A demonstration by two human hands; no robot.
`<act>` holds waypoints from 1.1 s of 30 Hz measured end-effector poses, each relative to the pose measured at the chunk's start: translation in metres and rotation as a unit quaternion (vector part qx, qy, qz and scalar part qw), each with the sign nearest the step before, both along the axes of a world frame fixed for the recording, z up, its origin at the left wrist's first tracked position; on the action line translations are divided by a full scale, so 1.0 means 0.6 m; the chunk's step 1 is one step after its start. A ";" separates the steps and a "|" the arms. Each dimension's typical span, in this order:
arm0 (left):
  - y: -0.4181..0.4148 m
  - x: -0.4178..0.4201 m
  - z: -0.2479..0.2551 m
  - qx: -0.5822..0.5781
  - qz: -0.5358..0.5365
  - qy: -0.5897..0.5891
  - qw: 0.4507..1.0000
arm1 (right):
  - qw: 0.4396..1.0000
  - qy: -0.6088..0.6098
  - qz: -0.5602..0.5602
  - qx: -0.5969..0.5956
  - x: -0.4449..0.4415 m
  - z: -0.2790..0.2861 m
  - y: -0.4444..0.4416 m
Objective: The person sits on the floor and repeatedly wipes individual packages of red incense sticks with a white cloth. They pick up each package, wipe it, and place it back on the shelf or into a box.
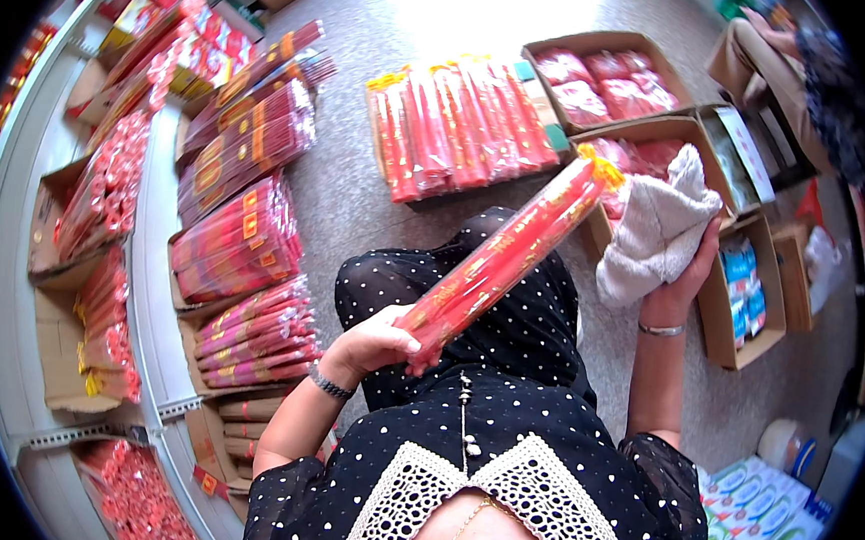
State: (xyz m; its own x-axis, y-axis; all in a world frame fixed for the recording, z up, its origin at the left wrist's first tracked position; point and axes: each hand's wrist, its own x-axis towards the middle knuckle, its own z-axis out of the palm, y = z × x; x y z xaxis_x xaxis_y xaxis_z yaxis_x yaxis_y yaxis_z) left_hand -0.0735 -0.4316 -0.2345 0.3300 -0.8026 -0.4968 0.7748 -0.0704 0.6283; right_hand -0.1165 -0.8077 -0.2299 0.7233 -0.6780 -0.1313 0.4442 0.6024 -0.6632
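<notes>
A long red packet [504,264] in clear plastic with gold print slants across my lap, its yellow tied end up at the right. My left hand [382,338] grips its lower end. In my right hand [692,269] is a folded pale cloth [657,229], held up beside the packet's yellow end. The cloth hides most of that hand's fingers. Beyond my knees, a row of similar red packets [461,133] lies side by side on the floor area.
Shelves [151,265] with bundled incense sticks [241,155] and red packets run along the left. Cardboard boxes of red bags [611,87] stand ahead right, near a box of blue-and-white packs [743,292]. A seated person [776,83] is at upper right. Green-and-white cartons [758,511] sit lower right.
</notes>
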 end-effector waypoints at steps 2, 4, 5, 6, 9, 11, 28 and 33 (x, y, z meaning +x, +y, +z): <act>-0.015 0.011 -0.036 -0.002 -0.040 0.027 0.999 | 0.999 -0.025 -0.040 -0.007 0.011 0.028 0.014; -0.027 0.022 -0.056 0.001 -0.072 0.039 0.997 | 0.998 -0.035 -0.052 -0.009 0.015 0.048 0.034; -0.027 0.023 -0.064 0.012 -0.075 0.044 0.996 | 0.997 -0.072 -0.019 -0.004 0.019 0.044 0.046; -0.028 0.027 -0.069 0.024 -0.079 0.047 0.995 | 0.995 -0.098 -0.006 0.006 0.027 0.037 0.054; -0.014 0.033 -0.087 0.034 -0.070 0.063 0.995 | 0.984 -0.136 0.084 0.074 0.064 -0.005 0.089; -0.011 0.040 -0.081 0.041 -0.071 0.066 0.994 | 0.989 -0.105 0.096 0.032 0.085 -0.071 0.105; -0.012 0.022 -0.084 0.024 0.068 0.029 0.997 | 0.563 0.092 0.106 -0.815 0.016 -0.107 0.180; -0.008 0.007 -0.098 0.119 0.263 0.058 0.956 | 0.589 -0.100 0.148 -0.788 0.020 -0.066 0.325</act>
State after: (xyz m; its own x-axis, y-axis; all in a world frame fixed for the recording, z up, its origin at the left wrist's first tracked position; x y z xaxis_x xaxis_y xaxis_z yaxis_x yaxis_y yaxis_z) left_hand -0.0693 -0.4362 -0.2932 0.5885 -0.4000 -0.7026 0.8056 0.2170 0.5512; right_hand -0.1043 -0.6128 -0.2693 0.7346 0.3166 0.6001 0.6388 -0.6208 -0.4545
